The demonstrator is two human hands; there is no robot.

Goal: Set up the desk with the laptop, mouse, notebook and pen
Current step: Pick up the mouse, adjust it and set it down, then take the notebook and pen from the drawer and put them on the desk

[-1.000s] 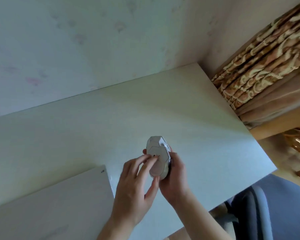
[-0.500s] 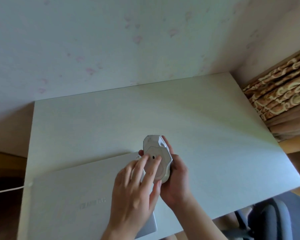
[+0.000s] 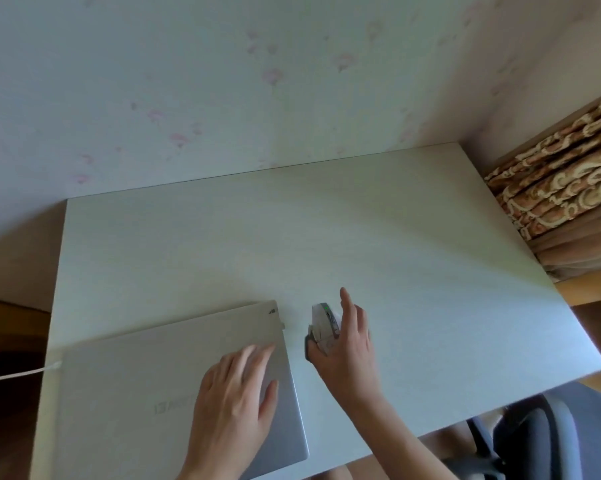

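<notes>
A closed silver laptop (image 3: 146, 386) lies at the near left of the white desk (image 3: 327, 244). My left hand (image 3: 236, 400) is over its lid near the right edge, fingers spread, holding nothing. Just right of the laptop, a white and grey mouse (image 3: 321, 323) with a small green light sits right side up on or just above the desk. My right hand (image 3: 347, 344) grips its right side with the index finger raised. No notebook or pen is in view.
A white cable (image 3: 18, 375) runs off the laptop's left side past the desk edge. A patterned brown curtain (image 3: 555, 181) hangs beyond the desk's right side. A grey chair (image 3: 541, 441) stands at the near right. A wallpapered wall backs the desk.
The mouse was held underside up in both hands; now it is turned right side up and lowered beside the laptop. My left hand has let go and moved over the laptop lid.
</notes>
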